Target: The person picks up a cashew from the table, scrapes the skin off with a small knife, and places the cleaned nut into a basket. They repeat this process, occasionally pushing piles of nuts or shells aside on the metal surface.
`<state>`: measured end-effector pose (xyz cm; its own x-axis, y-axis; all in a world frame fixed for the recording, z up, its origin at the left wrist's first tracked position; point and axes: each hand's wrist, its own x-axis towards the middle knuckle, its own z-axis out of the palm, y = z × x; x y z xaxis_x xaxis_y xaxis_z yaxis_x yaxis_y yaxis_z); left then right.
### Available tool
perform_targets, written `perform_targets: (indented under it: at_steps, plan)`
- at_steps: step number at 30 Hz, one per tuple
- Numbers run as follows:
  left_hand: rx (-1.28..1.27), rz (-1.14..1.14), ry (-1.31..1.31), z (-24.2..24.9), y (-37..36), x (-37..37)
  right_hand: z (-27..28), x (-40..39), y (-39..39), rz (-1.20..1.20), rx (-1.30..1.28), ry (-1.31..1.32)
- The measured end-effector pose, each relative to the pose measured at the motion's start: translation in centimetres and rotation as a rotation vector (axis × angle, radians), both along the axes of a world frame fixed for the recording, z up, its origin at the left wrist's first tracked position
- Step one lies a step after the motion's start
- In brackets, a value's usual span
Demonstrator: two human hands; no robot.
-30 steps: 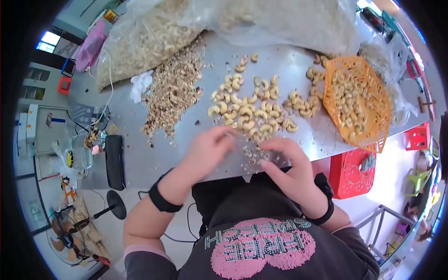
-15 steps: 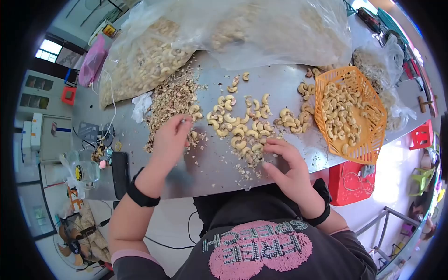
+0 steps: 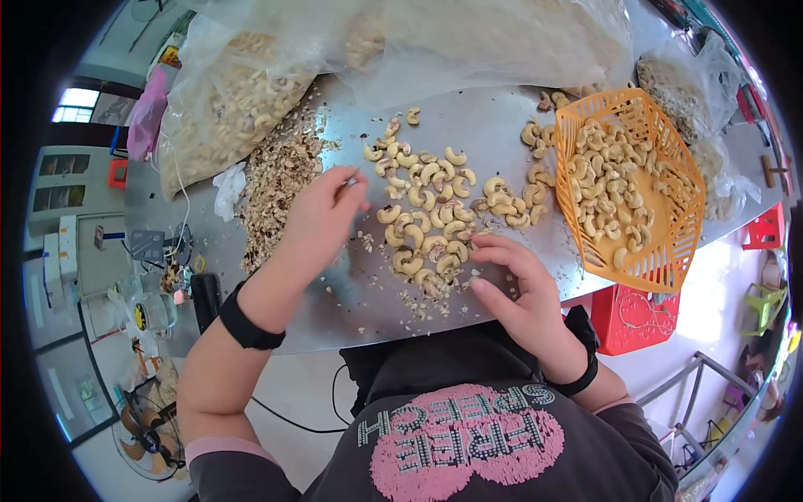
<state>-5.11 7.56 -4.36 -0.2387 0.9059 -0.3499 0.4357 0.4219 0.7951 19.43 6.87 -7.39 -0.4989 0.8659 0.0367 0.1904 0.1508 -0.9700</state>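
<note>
Low at the far left, a fan [image 3: 149, 439] is standing near the metal table [image 3: 493, 117]. Along the back, a clear bag of cashews [image 3: 238, 109] is slumping, with a white wad [image 3: 227, 192] lying near it and a heap of flakes [image 3: 280, 176] spreading beside that. Right of the flakes, the left hand [image 3: 323, 207] is hanging over the table, thumb and forefinger bending close together; whether they are pinching anything, I cannot tell. Loose cashew nuts [image 3: 429, 199] are lying between the two hands, the nearest sitting just right of the left fingertips. Pale crumbs [image 3: 418, 305] are fringing their near edge. Next, the right hand [image 3: 531, 297] is keeping thumb and forefinger apart, its forefinger tip pointing just beside the outermost nuts, its thumb sitting lower. Farther right, an orange basket [image 3: 661, 213] is holding more nuts, and a red stool [image 3: 623, 330] is showing beneath the table edge.
</note>
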Motion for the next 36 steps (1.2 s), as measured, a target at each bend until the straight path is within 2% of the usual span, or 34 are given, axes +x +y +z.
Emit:
perform_targets:
  at_steps: [2, 3, 5, 12, 15, 17, 19, 21, 25, 28, 29, 30, 32, 34, 36]
  plan:
    - [0.006, -0.056, 0.162, -0.7, -1.0, -1.0, 0.1, 0.0, 0.2, -0.003, -0.038, 0.004]
    - [-0.001, -0.056, 0.160, -0.6, -1.3, -0.8, 0.0, -0.1, 0.2, -0.005, -0.074, 0.008]
    - [-0.001, -0.192, 0.292, -0.3, -1.4, 0.3, -0.5, -0.4, 0.1, -0.018, -0.069, 0.043]
    - [0.189, -0.342, 0.346, -1.8, -1.2, 1.4, -0.9, -0.7, 0.0, 0.033, -0.027, 0.058]
    - [0.122, -0.356, 0.300, -1.5, -1.5, 1.0, -0.9, -0.8, -0.1, 0.035, -0.053, 0.086]
    - [0.048, -0.245, 0.143, -1.4, -2.0, 0.7, -1.1, -1.2, -0.3, -0.006, -0.030, 0.105]
    - [0.057, -0.207, 0.111, -1.3, -2.4, 0.3, -0.9, -1.3, -0.5, -0.051, -0.010, 0.122]
    - [0.058, -0.172, 0.076, -0.9, -2.8, 0.4, -0.4, -1.1, -0.8, 0.029, -0.218, 0.121]
    - [-0.001, -0.121, -0.121, 1.9, -3.7, 1.4, 0.1, -1.9, -1.4, -0.023, -0.192, 0.154]
    - [0.028, -0.128, -0.297, 2.5, -5.0, 2.9, 0.7, -2.5, -1.8, 0.014, -0.257, 0.225]
    - [0.063, -0.135, -0.377, 2.3, -5.4, 3.4, 0.9, -2.8, -1.9, 0.058, -0.363, 0.328]
    - [0.051, -0.143, -0.390, 1.9, -5.7, 3.8, 1.2, -3.0, -2.1, 0.100, -0.466, 0.432]
    - [0.296, -0.285, -0.262, 1.3, -6.1, 4.5, 1.8, -3.1, -2.3, 0.090, -0.536, 0.504]
    - [0.309, -0.305, -0.262, 1.3, -6.4, 4.8, 2.6, -2.9, -2.1, 0.125, -0.692, 0.564]
    - [0.324, -0.325, -0.257, 1.8, -6.7, 4.9, 2.6, -2.5, -2.1, 0.125, -0.684, 0.566]
